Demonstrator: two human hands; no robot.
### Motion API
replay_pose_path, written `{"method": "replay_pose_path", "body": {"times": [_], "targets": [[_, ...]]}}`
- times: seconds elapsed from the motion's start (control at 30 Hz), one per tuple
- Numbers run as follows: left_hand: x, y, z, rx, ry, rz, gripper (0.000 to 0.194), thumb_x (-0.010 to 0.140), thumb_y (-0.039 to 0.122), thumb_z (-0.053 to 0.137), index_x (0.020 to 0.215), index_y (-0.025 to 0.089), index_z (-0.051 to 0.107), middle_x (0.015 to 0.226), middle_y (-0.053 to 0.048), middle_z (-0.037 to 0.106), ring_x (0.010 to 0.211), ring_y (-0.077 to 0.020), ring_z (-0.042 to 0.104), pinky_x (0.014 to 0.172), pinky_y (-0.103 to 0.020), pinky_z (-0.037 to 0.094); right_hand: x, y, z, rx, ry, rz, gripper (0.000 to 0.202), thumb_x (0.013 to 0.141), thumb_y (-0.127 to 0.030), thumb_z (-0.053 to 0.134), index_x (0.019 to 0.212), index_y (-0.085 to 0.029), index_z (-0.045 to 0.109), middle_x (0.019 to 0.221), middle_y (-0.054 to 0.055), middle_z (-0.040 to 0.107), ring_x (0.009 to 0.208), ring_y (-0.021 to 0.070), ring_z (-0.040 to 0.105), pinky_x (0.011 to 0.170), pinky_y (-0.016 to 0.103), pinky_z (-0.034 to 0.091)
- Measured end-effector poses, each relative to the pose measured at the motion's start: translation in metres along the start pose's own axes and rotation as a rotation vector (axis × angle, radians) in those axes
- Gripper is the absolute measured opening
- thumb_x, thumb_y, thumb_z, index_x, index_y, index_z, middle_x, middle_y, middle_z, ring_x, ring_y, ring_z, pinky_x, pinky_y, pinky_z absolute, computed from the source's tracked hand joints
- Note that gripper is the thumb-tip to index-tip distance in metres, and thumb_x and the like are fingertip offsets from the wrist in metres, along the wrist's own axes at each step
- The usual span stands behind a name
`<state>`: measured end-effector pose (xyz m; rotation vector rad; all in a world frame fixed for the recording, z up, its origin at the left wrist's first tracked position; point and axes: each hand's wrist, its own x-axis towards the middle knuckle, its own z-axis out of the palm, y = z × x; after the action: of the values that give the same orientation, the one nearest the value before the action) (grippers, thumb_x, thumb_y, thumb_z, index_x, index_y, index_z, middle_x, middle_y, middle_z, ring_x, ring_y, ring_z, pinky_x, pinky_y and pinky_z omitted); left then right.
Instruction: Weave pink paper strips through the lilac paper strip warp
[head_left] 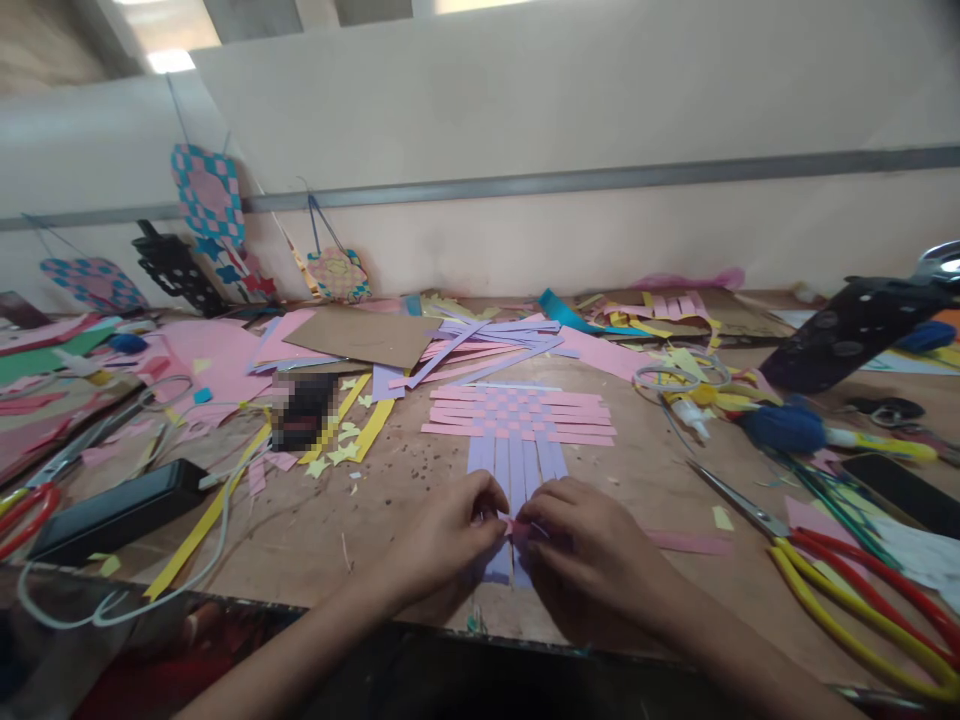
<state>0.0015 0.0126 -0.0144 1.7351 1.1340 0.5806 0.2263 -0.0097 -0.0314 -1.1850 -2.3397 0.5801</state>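
Observation:
A woven paper mat (pixel 514 410) lies flat in front of me, with pink strips crossing purple ones in a checked patch. Its loose purple strips (pixel 517 462) run down toward the table's near edge, under my hands. My left hand (pixel 461 525) is closed, thumb and fingers pinching the end of a pink paper strip (pixel 690 543). Close beside it my right hand (pixel 581 535) pinches the same strip, fingers bent. To the right the strip's tail lies on the table. My fingers hide most of the part between them.
Large scissors (pixel 795 540) with red and yellow handles lie at right, by blue yarn (pixel 784 428). Behind the mat are a brown cardboard piece (pixel 360 335) and a heap of paper strips (pixel 487 345). A black power adapter (pixel 120 510) with a white cable sits at left.

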Motion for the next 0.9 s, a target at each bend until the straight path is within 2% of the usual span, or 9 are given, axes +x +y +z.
{"method": "replay_pose_path", "body": {"times": [0.1, 0.2, 0.3, 0.43, 0.53, 0.63, 0.73, 0.8, 0.9], "targets": [[0.000, -0.001, 0.001, -0.236, -0.027, -0.027, 0.009, 0.082, 0.024, 0.068, 0.086, 0.019, 0.061, 0.079, 0.001, 0.060, 0.074, -0.0157, 0.054, 0.067, -0.027, 0.041, 0.000, 0.004, 0.010, -0.088, 0.058, -0.046, 0.017, 0.097, -0.009, 0.057, 0.096, -0.021, 0.069, 0.091, 0.004, 0.067, 0.084, 0.0213, 0.058, 0.075, 0.033, 0.040], [0.000, -0.002, 0.004, -0.385, -0.041, -0.066, 0.017, 0.080, 0.029, 0.073, 0.084, 0.019, 0.060, 0.076, 0.002, 0.059, 0.071, -0.0141, 0.055, 0.066, -0.027, 0.041, 0.000, 0.005, 0.017, -0.146, 0.102, -0.081, 0.013, 0.095, -0.011, 0.060, 0.089, -0.021, 0.067, 0.087, 0.003, 0.066, 0.079, 0.0207, 0.056, 0.073, 0.034, 0.037], [0.002, -0.005, 0.006, -0.462, -0.041, -0.092, 0.024, 0.077, 0.032, 0.078, 0.082, 0.019, 0.058, 0.073, 0.003, 0.059, 0.068, -0.0131, 0.055, 0.065, -0.026, 0.041, 0.000, 0.005, 0.019, -0.106, 0.110, -0.071, 0.010, 0.097, -0.018, 0.064, 0.088, -0.021, 0.065, 0.088, 0.003, 0.067, 0.082, 0.0206, 0.057, 0.073, 0.033, 0.037], [0.003, -0.005, 0.006, -0.473, -0.044, -0.075, 0.026, 0.078, 0.036, 0.077, 0.083, 0.020, 0.057, 0.074, 0.003, 0.059, 0.068, -0.0138, 0.055, 0.066, -0.027, 0.041, 0.000, 0.006, 0.018, -0.055, 0.129, -0.060, 0.014, 0.098, -0.016, 0.057, 0.090, -0.021, 0.067, 0.087, 0.004, 0.068, 0.082, 0.0211, 0.058, 0.073, 0.033, 0.038], [-0.003, -0.004, 0.000, -0.274, -0.009, -0.031, 0.020, 0.085, 0.035, 0.070, 0.096, 0.020, 0.062, 0.084, 0.000, 0.063, 0.076, -0.0164, 0.058, 0.071, -0.030, 0.043, -0.001, 0.005, 0.015, 0.021, 0.115, 0.023, 0.019, 0.101, -0.022, 0.055, 0.089, -0.023, 0.071, 0.085, 0.004, 0.069, 0.082, 0.0220, 0.060, 0.074, 0.033, 0.040], [-0.013, 0.000, -0.006, 0.115, -0.014, -0.007, 0.025, 0.091, 0.039, 0.070, 0.108, 0.021, 0.066, 0.094, -0.003, 0.068, 0.086, -0.0217, 0.061, 0.075, -0.034, 0.044, 0.000, 0.000, 0.010, 0.130, 0.134, 0.172, 0.025, 0.103, -0.033, 0.055, 0.086, -0.024, 0.071, 0.085, 0.003, 0.070, 0.083, 0.0219, 0.063, 0.072, 0.033, 0.041], [-0.021, 0.003, -0.006, 0.474, -0.104, 0.102, 0.026, 0.086, 0.034, 0.078, 0.106, 0.022, 0.068, 0.102, -0.006, 0.069, 0.095, -0.0269, 0.061, 0.082, -0.038, 0.045, 0.001, -0.003, 0.008, 0.224, 0.122, 0.272, 0.029, 0.103, -0.039, 0.055, 0.085, -0.024, 0.072, 0.085, 0.003, 0.072, 0.081, 0.0214, 0.065, 0.071, 0.032, 0.042], [-0.023, 0.004, -0.003, 0.597, -0.141, 0.196, 0.021, 0.085, 0.025, 0.076, 0.104, 0.021, 0.067, 0.106, -0.007, 0.068, 0.097, -0.0275, 0.060, 0.087, -0.040, 0.046, 0.002, -0.002, 0.008, 0.262, 0.098, 0.302, 0.030, 0.101, -0.043, 0.057, 0.084, -0.024, 0.073, 0.083, 0.002, 0.072, 0.080, 0.0219, 0.065, 0.070, 0.032, 0.042], [-0.023, 0.003, 0.003, 0.701, -0.142, 0.262, 0.011, 0.090, 0.017, 0.065, 0.100, 0.020, 0.066, 0.105, -0.008, 0.068, 0.097, -0.0272, 0.061, 0.089, -0.042, 0.046, 0.003, 0.000, 0.009, 0.270, 0.087, 0.325, 0.033, 0.100, -0.047, 0.056, 0.082, -0.024, 0.072, 0.081, 0.003, 0.072, 0.078, 0.0225, 0.065, 0.069, 0.033, 0.041]]}}
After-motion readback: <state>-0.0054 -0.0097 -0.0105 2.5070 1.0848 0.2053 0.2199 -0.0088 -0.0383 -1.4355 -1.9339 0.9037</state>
